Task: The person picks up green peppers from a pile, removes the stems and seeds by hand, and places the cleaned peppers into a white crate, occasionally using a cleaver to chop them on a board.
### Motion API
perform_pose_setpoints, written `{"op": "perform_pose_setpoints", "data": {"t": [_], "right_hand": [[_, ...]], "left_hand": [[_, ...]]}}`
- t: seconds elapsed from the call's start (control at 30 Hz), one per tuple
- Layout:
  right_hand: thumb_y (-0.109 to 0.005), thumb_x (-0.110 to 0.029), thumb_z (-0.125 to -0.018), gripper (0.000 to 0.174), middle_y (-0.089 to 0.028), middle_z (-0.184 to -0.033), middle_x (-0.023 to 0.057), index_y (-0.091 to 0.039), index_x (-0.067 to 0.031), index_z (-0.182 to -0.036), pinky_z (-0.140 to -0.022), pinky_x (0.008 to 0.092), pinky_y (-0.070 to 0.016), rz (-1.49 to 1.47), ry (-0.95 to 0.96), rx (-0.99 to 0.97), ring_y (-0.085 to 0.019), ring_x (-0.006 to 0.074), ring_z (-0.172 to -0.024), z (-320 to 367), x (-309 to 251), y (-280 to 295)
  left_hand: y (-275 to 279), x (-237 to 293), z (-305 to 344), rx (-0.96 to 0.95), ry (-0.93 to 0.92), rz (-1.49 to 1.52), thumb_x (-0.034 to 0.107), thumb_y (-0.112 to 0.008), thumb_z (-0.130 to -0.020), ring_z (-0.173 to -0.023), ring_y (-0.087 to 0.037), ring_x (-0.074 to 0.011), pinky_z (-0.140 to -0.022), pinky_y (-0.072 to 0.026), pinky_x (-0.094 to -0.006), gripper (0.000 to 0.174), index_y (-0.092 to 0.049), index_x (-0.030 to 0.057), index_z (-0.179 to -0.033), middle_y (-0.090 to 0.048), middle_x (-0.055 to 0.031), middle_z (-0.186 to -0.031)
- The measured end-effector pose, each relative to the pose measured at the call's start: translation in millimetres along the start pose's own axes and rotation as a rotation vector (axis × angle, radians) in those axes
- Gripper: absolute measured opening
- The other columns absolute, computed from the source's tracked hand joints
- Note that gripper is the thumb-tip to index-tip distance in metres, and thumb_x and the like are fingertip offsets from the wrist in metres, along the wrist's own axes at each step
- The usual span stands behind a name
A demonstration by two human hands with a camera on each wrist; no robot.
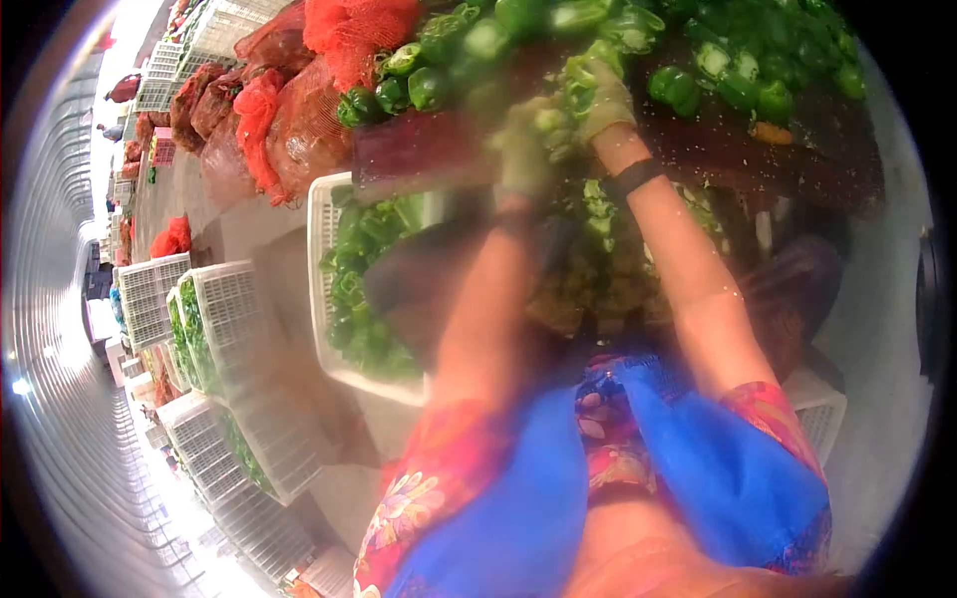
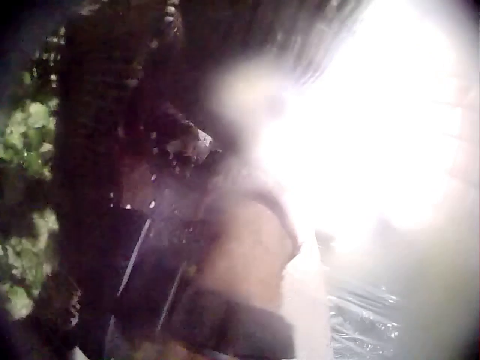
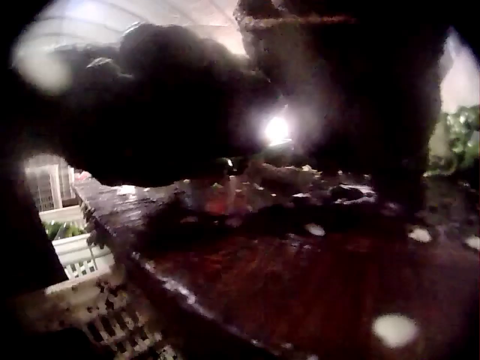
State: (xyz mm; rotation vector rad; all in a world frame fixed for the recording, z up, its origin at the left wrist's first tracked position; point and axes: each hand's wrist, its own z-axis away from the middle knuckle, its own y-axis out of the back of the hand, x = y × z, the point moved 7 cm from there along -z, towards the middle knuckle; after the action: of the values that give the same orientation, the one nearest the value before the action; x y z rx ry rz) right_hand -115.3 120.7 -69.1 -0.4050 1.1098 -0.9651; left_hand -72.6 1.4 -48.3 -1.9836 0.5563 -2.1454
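Note:
In the head view my right hand, in a pale glove, holds a cut green bell pepper over the dark red tabletop. Close on its left is my gloved left hand, badly blurred by motion; I cannot tell whether it holds anything. A heap of green bell peppers, several of them cut, lies just past both hands. Pale green scraps lie below the table edge between the forearms. Both wrist views are dark or glared, and the right one shows the wet tabletop with white bits.
A white crate of green peppers stands on the floor at the left, below the table edge. Red mesh sacks sit farther left. Stacked white crates line the left side. An orange scrap lies at the table's right.

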Motion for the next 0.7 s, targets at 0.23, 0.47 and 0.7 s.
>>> {"op": "perform_pose_setpoints", "data": {"t": [0.23,0.47,0.7], "right_hand": [[-0.056,-0.024,-0.094,0.024,-0.065,-0.096,0.0107,-0.057,-0.0049,-0.108,-0.063,0.0364,-0.0571,0.349,0.158,-0.275,-0.066,0.0215,-0.08,17,-90,18],[-0.05,-0.033,-0.096,0.038,-0.06,-0.108,0.0113,-0.053,-0.0048,-0.121,-0.073,0.0335,-0.0579,0.355,0.275,-0.234,-0.064,0.0196,-0.092,36,-128,56],[-0.056,-0.024,-0.091,0.03,-0.065,-0.1,0.0119,-0.059,-0.0042,-0.113,-0.066,0.0361,-0.0571,0.237,0.102,-0.066,-0.066,0.0215,-0.082,30,-117,84]], "left_hand": [[-5,32,-27,-0.136,0.124,-0.571,0.021,-0.053,-0.089,-0.09,-0.062,-0.0268,-0.079,-0.0518,-0.0359,0.025,-0.065,0.0036,-0.103,-0.064,-0.0118,-0.099],[-73,61,-88,-0.068,-0.207,-1.463,0.023,-0.067,-0.08,-0.106,-0.058,-0.0304,-0.088,-0.0492,-0.0406,0.028,-0.069,0.012,-0.106,-0.06,-0.0168,-0.111],[-115,25,-105,-0.233,-0.879,-1.888,0.029,-0.066,-0.083,-0.107,-0.056,-0.029,-0.083,-0.0479,-0.0386,0.039,-0.061,0.0278,-0.122,-0.057,-0.0117,-0.114]]}}
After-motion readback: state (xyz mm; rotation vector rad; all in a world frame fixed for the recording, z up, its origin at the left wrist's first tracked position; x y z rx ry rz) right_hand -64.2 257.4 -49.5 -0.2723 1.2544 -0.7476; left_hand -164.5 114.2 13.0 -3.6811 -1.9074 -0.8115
